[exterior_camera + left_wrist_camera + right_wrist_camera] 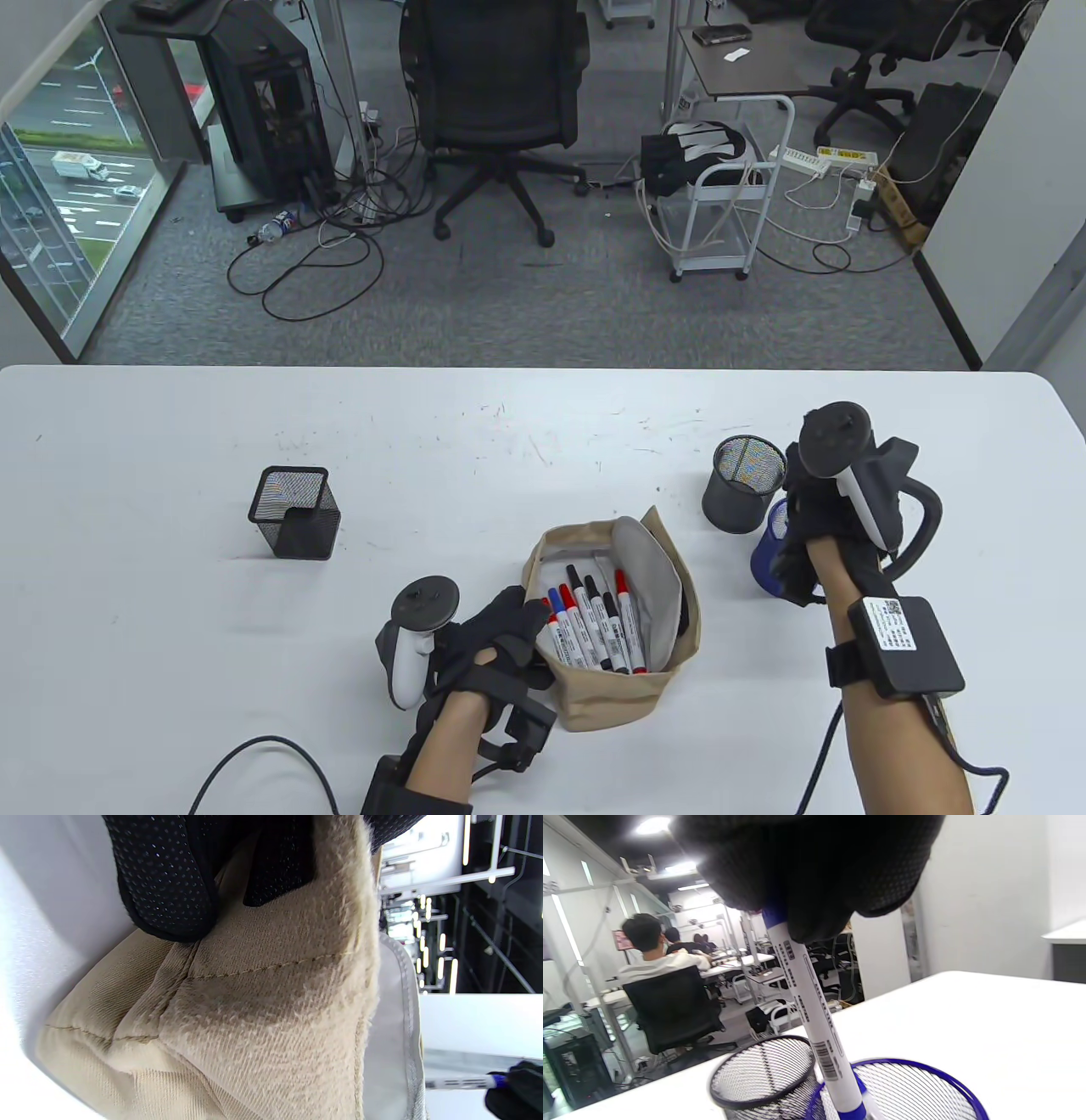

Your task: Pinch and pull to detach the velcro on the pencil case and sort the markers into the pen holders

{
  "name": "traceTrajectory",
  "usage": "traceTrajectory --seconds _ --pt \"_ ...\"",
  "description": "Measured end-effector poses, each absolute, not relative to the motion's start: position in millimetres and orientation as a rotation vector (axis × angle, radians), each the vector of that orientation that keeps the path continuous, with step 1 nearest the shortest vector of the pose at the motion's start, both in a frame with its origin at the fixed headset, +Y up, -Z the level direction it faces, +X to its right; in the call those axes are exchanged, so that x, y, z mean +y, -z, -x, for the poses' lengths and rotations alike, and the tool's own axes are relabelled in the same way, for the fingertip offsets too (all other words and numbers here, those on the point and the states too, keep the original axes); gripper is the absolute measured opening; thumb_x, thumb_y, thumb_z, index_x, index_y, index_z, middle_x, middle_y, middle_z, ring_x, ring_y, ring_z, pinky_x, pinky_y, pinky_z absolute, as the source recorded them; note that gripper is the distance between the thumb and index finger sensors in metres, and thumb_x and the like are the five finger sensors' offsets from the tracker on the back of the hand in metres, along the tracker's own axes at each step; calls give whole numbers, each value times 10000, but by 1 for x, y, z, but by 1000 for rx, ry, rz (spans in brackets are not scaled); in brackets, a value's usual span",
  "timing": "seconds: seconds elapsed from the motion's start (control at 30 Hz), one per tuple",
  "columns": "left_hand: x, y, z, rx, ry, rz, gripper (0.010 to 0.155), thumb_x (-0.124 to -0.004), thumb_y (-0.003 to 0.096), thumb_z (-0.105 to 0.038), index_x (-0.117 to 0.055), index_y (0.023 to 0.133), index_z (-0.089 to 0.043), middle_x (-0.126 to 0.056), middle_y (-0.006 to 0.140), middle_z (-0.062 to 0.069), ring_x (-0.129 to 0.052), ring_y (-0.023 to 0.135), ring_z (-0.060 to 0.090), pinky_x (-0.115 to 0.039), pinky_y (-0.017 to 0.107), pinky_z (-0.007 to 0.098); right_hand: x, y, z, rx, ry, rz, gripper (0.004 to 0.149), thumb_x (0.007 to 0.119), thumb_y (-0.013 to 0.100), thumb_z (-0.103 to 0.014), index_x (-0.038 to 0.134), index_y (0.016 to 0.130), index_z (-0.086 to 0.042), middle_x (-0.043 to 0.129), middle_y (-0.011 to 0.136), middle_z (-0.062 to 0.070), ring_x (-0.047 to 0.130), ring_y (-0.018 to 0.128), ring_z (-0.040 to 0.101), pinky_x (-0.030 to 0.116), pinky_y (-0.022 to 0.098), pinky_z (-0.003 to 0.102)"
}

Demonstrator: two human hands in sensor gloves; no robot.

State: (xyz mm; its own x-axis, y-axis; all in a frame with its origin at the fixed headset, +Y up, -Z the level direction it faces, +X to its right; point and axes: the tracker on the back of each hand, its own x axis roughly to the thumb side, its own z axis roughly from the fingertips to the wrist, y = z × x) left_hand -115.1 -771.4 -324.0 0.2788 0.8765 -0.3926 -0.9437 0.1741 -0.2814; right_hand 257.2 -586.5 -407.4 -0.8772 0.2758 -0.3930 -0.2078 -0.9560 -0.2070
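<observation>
Blue-capped white marker (814, 1014) pinched at its top in my right hand (806, 531), lower end already inside the round blue mesh pen holder (925, 1090); sorting step, so next I judge it only needs releasing. My left hand (496, 632) grips the near rim of the open beige fabric pencil case (615, 679), red, blue and black markers (594, 615) inside. White scuffed table (170, 424); grey office floor with a black swivel chair (496, 93) beyond.

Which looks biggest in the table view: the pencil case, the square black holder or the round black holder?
1. Pencil case, clearly the biggest.
2. Square black holder and round black holder look about alike, so I won't rank them.
</observation>
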Motion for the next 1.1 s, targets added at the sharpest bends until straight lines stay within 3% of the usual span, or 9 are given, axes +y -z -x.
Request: traceTrajectory --seconds 0.13,0.27,0.53,0.8,0.97,1.1 --pt "-771 324 116 151 -1292 517 764 -695 580 -438 -436 1161 -16 -654 1102 334 -892 842 494 -971 403 388 -597 416 -261 -44 -2856 671 598 952 410 -361 794 934 -121 978 828 126 1066 538 278 879 369 412" --pt "-772 325 116 150 -1295 521 765 -694 580 -440 -434 1161 -16 -652 1105 333 -891 842 495 -971 403 387 -586 413 -241 -25 -2847 550 597 946 413 -377 808 921 -95 992 803 139 1072 508 277 881 352 406" --pt "-772 325 115 150 -1292 522 762 -692 581 -440 -434 1161 -18 -651 1106 331 -891 843 493 -971 405 385 -583 395 -145 255 -2809 142 574 939 422 -391 839 887 -70 1027 736 142 1083 439 254 891 313 381" --pt "-773 325 116 156 -1294 517 762 -694 579 -437 -437 1161 -17 -654 1103 333 -892 842 493 -971 402 387 -658 418 -69 882 -2848 74 597 953 407 -373 834 895 -50 1027 741 161 1090 437 259 900 304 377" --pt "-773 325 116 156 -1295 520 760 -693 580 -438 -438 1161 -19 -654 1104 330 -894 842 492 -971 404 386 -706 435 -50 1050 -2884 142 620 950 417 -276 756 972 -81 944 883 170 1064 550 295 893 342 415" --pt "-773 325 116 157 -1295 522 760 -692 581 -438 -438 1161 -18 -654 1105 331 -893 842 492 -971 404 386 -736 442 -38 1110 -2926 191 661 964 399 -320 753 972 -66 938 885 193 1057 522 292 885 341 409"
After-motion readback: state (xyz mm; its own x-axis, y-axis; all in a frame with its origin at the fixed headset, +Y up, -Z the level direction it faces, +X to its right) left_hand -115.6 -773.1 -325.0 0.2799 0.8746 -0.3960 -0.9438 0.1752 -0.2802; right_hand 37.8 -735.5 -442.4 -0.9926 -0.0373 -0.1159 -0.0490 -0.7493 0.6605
